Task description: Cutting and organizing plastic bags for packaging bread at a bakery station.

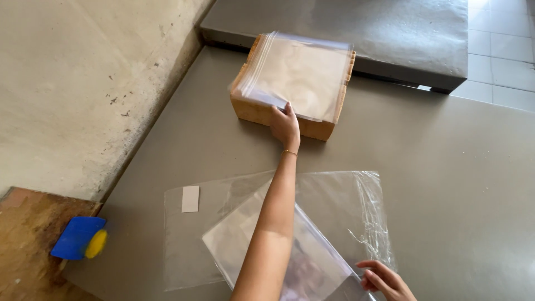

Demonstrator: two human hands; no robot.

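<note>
Grey table (446,184), left hand (285,127) touching bag stack (298,72)

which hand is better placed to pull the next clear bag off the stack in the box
Left. The left hand is stretched out and already touches the near edge of the bag stack in the cardboard box. The right hand is far back, resting on the loose plastic sheets.
</note>
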